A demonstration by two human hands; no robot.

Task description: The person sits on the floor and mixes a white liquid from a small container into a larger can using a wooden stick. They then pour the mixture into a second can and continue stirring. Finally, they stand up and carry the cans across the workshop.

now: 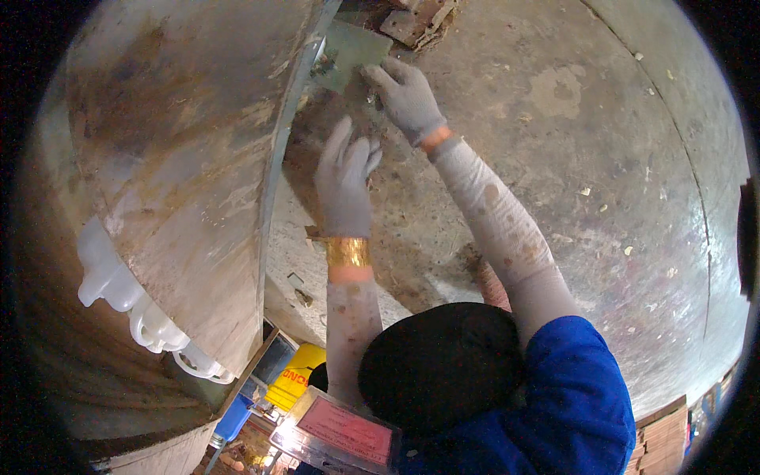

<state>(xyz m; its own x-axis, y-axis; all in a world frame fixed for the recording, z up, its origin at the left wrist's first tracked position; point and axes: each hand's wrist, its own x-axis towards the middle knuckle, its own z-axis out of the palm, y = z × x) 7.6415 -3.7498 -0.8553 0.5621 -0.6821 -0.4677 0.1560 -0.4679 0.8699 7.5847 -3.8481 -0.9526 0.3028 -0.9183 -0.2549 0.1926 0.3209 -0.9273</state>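
Observation:
My right hand (pixel 404 95), in a grey knitted glove, is closed at the near right edge of a thin, flat greenish sheet (pixel 352 55) low over the concrete floor. Its curled fingertips overlap that edge, and the far side of the grip is hidden. Closer to me, my left hand (pixel 345 178), gloved alike, is held out with its fingers apart and nothing in them. A gold band (pixel 347 253) circles the left wrist. Stained pale sleeves cover both forearms.
A large stained panel (pixel 190 158) rises along the left, with white plastic handled pieces (pixel 150 317) at its edge. Broken brownish slabs (pixel 419 20) lie at the far end. Small chips dot the floor (pixel 514 158). A yellow container (pixel 297 376) stands lower left; a badge (pixel 340 431) hangs before me.

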